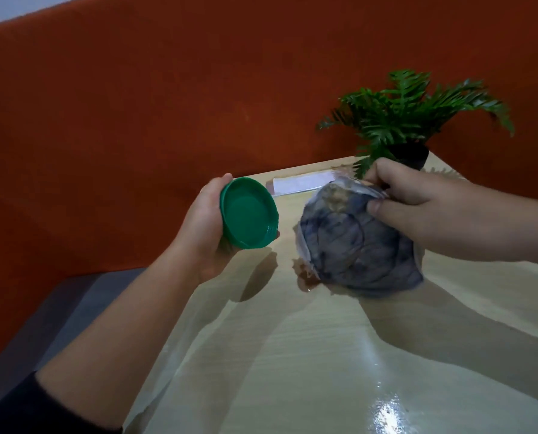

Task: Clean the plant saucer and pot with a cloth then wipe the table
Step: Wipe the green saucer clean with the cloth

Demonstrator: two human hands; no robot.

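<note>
My left hand grips a round green plant saucer from behind, tilted so its hollow side faces me, above the table's left edge. My right hand pinches the top of a crumpled grey-blue cloth that hangs down and touches the table. A small wet brown smear lies by the cloth's lower left. A green fern sits in a black pot at the far corner of the table, just behind my right hand.
The table is light wood under a glossy clear cover with a bright glare spot near the front right. A white paper strip lies at the far edge. An orange-red sofa back runs behind and to the left.
</note>
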